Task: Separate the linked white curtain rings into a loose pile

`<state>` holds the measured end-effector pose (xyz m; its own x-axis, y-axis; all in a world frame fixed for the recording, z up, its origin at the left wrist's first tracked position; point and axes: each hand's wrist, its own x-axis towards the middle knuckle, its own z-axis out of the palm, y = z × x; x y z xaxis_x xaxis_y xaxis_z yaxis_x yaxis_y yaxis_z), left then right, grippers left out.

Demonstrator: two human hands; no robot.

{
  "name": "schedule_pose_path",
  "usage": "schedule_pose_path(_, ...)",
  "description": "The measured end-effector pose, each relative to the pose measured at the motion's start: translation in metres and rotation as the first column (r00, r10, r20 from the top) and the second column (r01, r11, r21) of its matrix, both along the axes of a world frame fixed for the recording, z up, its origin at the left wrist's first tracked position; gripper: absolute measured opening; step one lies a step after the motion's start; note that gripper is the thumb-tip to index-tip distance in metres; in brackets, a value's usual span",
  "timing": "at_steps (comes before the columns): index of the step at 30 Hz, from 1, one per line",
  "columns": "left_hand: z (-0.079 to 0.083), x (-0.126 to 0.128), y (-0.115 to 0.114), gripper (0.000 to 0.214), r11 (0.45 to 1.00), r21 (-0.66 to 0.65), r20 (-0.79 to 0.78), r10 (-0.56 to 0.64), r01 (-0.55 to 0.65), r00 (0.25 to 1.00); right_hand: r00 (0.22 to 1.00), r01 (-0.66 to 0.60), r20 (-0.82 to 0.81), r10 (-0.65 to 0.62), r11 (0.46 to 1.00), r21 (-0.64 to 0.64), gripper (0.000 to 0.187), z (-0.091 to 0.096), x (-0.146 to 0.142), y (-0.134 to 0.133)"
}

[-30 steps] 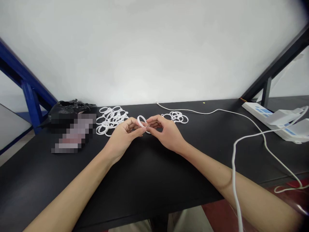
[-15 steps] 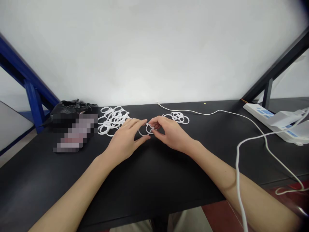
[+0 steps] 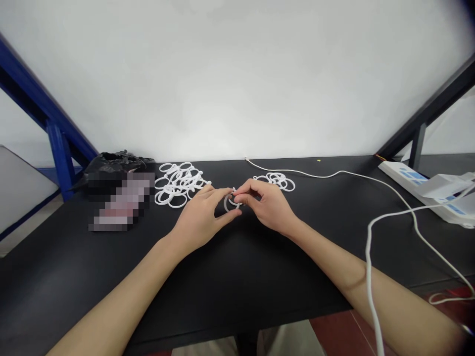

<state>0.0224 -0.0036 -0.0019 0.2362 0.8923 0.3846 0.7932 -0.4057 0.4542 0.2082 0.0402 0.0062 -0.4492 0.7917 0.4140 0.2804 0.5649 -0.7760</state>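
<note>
My left hand [image 3: 204, 217] holds a white plastic ring [image 3: 227, 205] by its edges, fingers on top and thumb below. My right hand [image 3: 265, 202] pinches the ring's right side, where a small knob sticks up; the fingertips partly hide that spot, and I cannot tell whether a second ring is there. Behind my left hand lies a loose heap of white rings [image 3: 177, 203], each with a small knob. A smaller cluster of the same kind of rings [image 3: 288, 185] lies just beyond my right hand.
The black table [image 3: 222, 287] meets a white wall. At the left are a black plastic bag [image 3: 115, 160] and a blurred-out item [image 3: 122, 202]. A white cable [image 3: 367, 247] loops over my right forearm. A white device with blue panels [image 3: 419, 178] stands at the right.
The ring between my hands has turned and now looks narrower, and my fingers have closed in nearer to each other. The whole view has shifted slightly.
</note>
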Motion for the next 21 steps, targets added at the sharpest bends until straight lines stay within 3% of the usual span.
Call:
schedule_pose_path(8, 0.000, 0.000, 0.000, 0.039, 1.000, 0.008, 0.006, -0.011, 0.011, 1.000, 1.000, 0.015, -0.014, -0.016, 0.999, -0.037, 0.009, -0.001, 0.000, 0.001)
schedule_pose_path(10, -0.001, -0.004, 0.004, 0.040, 0.997, 0.067, 0.007, 0.028, -0.029, 1.000, 0.998, 0.058, 0.010, -0.058, 0.998, -0.035, 0.022, -0.005, 0.001, 0.004)
schedule_pose_path(13, -0.003, -0.016, 0.012, 0.044, 0.973, 0.169, -0.038, 0.165, -0.156, 0.986, 0.977, 0.102, 0.175, -0.121, 0.988, 0.113, 0.029, -0.011, 0.003, 0.007)
schedule_pose_path(16, -0.006, -0.034, 0.022, 0.049, 0.921, 0.196, -0.139, 0.365, -0.335, 0.921, 0.909, 0.070, 0.383, -0.165, 0.966, 0.249, 0.027, -0.016, 0.005, 0.009)
schedule_pose_path(21, -0.005, -0.055, 0.035, 0.054, 0.840, 0.142, -0.253, 0.543, -0.524, 0.801, 0.851, 0.101, 0.484, -0.206, 0.967, 0.233, 0.014, -0.019, 0.007, 0.010)
